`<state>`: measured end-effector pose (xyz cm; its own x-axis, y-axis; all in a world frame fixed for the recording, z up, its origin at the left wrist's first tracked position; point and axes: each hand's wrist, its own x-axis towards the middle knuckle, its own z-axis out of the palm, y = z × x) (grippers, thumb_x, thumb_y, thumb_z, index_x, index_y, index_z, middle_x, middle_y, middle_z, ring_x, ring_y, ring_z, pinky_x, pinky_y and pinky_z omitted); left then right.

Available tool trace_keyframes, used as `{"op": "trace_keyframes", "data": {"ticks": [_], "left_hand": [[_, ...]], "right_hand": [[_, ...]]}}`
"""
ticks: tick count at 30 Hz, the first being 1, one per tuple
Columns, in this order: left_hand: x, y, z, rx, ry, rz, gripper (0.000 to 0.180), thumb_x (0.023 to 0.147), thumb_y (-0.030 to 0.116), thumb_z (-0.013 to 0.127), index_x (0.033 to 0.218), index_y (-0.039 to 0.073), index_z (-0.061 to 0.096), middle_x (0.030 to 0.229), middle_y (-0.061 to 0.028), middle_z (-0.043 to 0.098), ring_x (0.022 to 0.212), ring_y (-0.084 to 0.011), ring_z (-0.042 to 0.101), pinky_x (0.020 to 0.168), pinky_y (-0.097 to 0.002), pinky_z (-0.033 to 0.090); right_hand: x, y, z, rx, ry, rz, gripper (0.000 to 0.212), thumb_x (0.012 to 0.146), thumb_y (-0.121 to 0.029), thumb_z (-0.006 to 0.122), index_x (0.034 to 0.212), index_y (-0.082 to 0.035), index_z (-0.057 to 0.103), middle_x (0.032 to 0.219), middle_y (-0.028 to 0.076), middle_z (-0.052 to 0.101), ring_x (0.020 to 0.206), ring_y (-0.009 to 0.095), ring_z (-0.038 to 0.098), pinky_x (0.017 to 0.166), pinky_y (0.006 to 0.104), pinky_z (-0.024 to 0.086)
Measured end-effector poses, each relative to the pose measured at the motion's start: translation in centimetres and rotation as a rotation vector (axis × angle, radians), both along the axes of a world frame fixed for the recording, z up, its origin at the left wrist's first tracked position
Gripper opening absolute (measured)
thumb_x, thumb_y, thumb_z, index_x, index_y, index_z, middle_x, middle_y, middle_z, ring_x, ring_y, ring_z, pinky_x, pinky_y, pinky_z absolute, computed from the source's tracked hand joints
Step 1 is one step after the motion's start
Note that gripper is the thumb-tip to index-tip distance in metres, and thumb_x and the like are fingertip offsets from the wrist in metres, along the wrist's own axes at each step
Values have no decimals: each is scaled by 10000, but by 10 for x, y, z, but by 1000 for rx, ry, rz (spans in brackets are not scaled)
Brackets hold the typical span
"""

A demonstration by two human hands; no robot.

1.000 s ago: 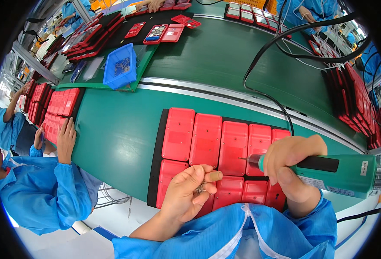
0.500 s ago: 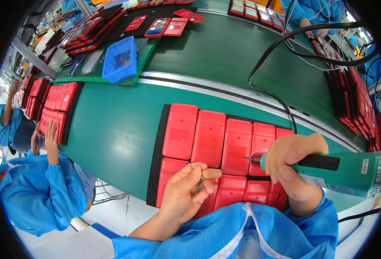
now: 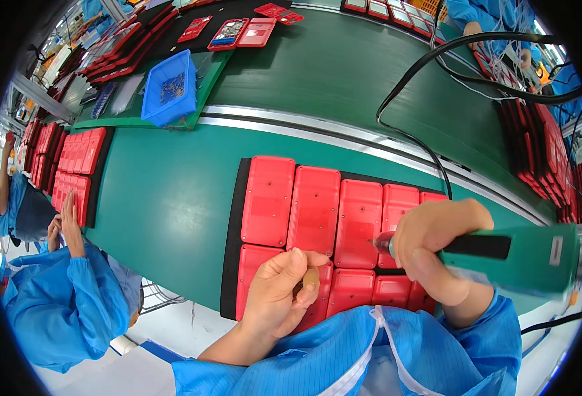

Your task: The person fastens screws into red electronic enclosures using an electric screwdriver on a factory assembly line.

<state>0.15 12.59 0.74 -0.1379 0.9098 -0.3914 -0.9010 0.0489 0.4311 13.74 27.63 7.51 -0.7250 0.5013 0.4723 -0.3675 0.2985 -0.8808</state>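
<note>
Rows of red plastic housings [image 3: 268, 198] lie face down on a black foam tray [image 3: 233, 257] in front of me. My right hand [image 3: 436, 247] is wrapped round a green electric screwdriver [image 3: 535, 261], held almost level. Its reddish nose reaches over the edge of a housing [image 3: 358, 218] in the far row; whether the bit touches cannot be made out. My left hand [image 3: 281, 290] hovers above the near row, fingers curled round small screws. These are now mostly hidden, with thumb and index finger close together at the tips. A finger wears a tan cover.
A blue bin [image 3: 169, 89] of screws stands on a green mat at the far left. Beyond a metal rail [image 3: 317, 137] runs a dark green belt [image 3: 304, 72]. A black cable [image 3: 396, 99] hangs near the screwdriver. A co-worker [image 3: 66, 290] handles red housings at left.
My left fingers have curled further, covering the screws that showed before. The screwdriver has shifted slightly left with its nose. The view has turned a little.
</note>
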Motion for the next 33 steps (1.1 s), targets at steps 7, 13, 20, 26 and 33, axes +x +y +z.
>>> {"op": "trace_keyframes", "data": {"ticks": [7,13,20,26,33], "left_hand": [[4,0,-5,35,167,-104,251,867,182,463,832,-36,580,538,-52,493,454,-67,389,444,-196,318],[15,3,5,62,678,-407,116,783,80,568,820,-14,625,578,-46,566,518,-66,502,491,-192,390],[33,2,15,26,1119,-449,83,751,76,597,765,4,636,611,-67,587,508,-90,533,470,-207,410],[36,2,15,67,1329,-355,145,706,162,646,730,20,639,662,-89,610,570,-173,582,515,-254,455],[40,-2,14,144,1464,-268,104,665,95,644,734,17,635,675,-95,609,606,-199,590,537,-271,465]], "right_hand": [[0,-8,0,-149,48,-98,152,619,77,595,665,-22,489,583,82,535,480,172,531,433,262,402],[10,-6,8,172,-248,-41,162,700,50,538,754,-40,414,540,59,478,463,146,478,444,273,424],[20,-25,28,-172,167,82,187,733,-47,589,804,-61,416,470,43,476,393,140,486,392,272,423],[27,-38,38,-141,357,259,197,746,-40,590,808,-46,403,459,31,473,346,130,478,351,260,440],[37,-37,38,-120,342,294,191,747,-32,587,812,-46,407,486,39,489,362,133,486,360,257,443]]}}
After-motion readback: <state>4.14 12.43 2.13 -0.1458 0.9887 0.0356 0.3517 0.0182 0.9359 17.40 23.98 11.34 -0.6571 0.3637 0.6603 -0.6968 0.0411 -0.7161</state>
